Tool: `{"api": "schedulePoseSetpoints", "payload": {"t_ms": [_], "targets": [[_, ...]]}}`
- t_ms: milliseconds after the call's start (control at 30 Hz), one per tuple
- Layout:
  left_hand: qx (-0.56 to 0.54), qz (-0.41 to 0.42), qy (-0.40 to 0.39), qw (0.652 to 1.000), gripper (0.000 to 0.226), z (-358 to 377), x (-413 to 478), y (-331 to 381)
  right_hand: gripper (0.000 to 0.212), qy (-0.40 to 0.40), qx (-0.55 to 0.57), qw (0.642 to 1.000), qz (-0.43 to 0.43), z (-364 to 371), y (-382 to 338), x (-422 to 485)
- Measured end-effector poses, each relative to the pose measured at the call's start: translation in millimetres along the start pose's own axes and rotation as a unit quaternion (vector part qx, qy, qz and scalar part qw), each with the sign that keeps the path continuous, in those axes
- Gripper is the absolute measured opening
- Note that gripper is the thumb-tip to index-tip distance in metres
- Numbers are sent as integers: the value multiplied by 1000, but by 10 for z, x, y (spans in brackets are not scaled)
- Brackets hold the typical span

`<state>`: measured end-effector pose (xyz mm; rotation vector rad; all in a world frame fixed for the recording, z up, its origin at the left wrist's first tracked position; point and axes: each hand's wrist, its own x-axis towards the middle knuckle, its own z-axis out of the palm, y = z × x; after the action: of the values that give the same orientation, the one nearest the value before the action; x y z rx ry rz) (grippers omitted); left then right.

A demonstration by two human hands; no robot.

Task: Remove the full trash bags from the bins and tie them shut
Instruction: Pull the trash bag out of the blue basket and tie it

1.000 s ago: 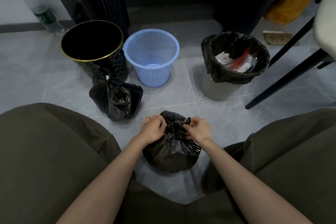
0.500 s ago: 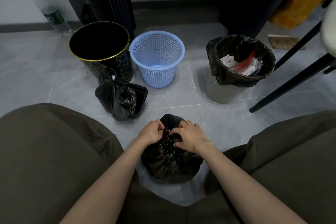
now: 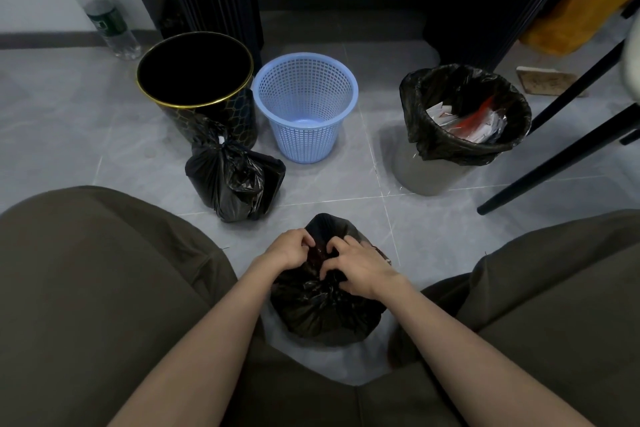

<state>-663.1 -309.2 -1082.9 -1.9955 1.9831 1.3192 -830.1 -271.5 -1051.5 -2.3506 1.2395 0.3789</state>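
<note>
- So, one bag looks finished: the tied bag (image 3: 232,180) stands on the floor just in front of the black bin (image 3: 239,114), its neck cinched into a tight twist at the top.
- The black bin shows no liner. The blue basket (image 3: 304,139) beside it is bare too, with only its mesh and bottom visible. Judging by that, both have been emptied.
- The near bag (image 3: 322,308) sits on the floor between the person's knees, out of any bin, so its removal is done.
- The left hand (image 3: 291,248) has its fingers curled into the gathered plastic at the top of the near bag. The right hand (image 3: 356,269) does the same just beside it, the two sets of knuckles almost meeting. Each grip is clenched on the bag's neck.
- Tying this bag is the step in hand. The fingers cover the neck, so I cannot tell whether a knot is formed or the plastic is only bunched; it is probably midway.
- The grey bin (image 3: 426,177) stands well apart on the right, near the chair legs, with its liner (image 3: 415,114) still folded over the rim. The liner's mouth is open, with paper and a red scrap inside.
- That liner has yet to be lifted out and tied.
- As a rough tally, one bag of three is closed, the second is being closed, and the third is untouched.
</note>
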Motion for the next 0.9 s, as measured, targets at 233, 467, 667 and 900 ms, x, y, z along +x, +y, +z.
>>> {"api": "schedulePoseSetpoints", "payload": {"t_ms": [233, 467, 667, 900], "targets": [[-49, -4, 28, 998, 27, -86, -7, 55, 29, 64, 1, 998, 21, 3, 146, 10], [-87, 6, 115, 990, 34, -305, 42, 164, 22, 143, 74, 970, 181, -156, 378, 148], [-146, 27, 59, 987, 43, -381, 115, 252, 16, 229, 182, 922, 254, -375, 548, 463], [-203, 22, 52, 977, 46, -643, 386, 411, 19, 250, 321, 864, 295, -589, 761, 976]]}}
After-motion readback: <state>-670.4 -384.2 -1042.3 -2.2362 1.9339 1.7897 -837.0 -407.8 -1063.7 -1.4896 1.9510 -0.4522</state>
